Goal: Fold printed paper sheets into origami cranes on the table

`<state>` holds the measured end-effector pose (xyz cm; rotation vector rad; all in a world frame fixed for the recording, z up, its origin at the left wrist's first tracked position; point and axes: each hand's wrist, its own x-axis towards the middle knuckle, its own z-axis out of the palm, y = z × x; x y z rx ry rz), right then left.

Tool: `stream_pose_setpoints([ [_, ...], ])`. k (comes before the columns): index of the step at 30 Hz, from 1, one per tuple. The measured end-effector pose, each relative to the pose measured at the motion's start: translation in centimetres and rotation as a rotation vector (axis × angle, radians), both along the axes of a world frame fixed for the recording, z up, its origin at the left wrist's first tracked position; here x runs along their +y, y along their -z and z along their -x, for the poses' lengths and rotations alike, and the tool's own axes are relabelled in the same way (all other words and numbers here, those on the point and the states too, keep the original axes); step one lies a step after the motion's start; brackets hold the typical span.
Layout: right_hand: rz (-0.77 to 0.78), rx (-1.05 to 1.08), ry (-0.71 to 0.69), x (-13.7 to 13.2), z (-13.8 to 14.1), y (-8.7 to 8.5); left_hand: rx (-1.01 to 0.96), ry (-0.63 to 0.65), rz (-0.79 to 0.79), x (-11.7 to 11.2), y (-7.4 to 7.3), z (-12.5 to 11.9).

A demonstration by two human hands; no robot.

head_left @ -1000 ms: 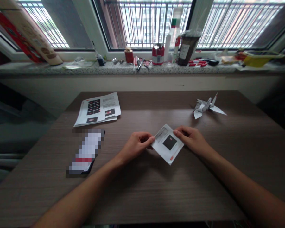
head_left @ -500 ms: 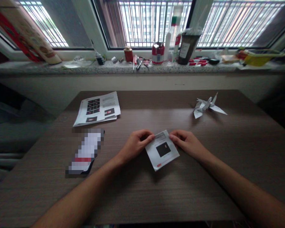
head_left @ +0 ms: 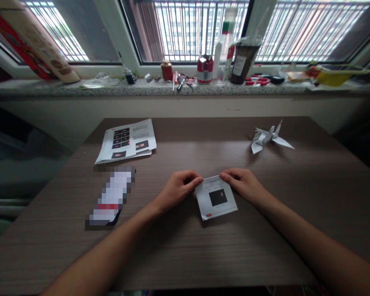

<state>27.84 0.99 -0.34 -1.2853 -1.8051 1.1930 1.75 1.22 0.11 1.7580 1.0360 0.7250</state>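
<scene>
A small folded square of printed paper (head_left: 216, 198), white with a dark picture in its middle, lies near the middle of the brown wooden table (head_left: 185, 250). My left hand (head_left: 176, 188) pinches its upper left corner with curled fingers. My right hand (head_left: 244, 183) pinches its upper right corner in the same way. Both forearms reach in from the near edge.
A stack of printed sheets (head_left: 127, 142) lies at the back left of the table, a phone (head_left: 112, 197) nearer on the left. A folded paper crane (head_left: 269, 137) stands at the back right. The stone windowsill (head_left: 80, 89) behind carries bottles, a can, tools and a yellow container.
The paper square has turned from a diamond position to nearly square with the table edge and come down towards the tabletop. Both hands shifted slightly with it, still pinching its top corners.
</scene>
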Motion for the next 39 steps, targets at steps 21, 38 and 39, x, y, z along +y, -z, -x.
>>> stream_pose_setpoints([
  [21, -0.654, -0.577, -0.3, -0.3, 0.0, 2.3, 0.469, -0.033, -0.592, 0.3, 1.6, 0.5],
  [38, -0.617, -0.646, -0.308, -0.8, 1.3, 3.0, 0.777, 0.197, -0.525, -3.1, 1.8, -0.2],
  [39, -0.61, -0.647, -0.301, -0.8, 1.3, 3.1, 0.775, 0.197, -0.528, -3.1, 2.0, -0.1],
])
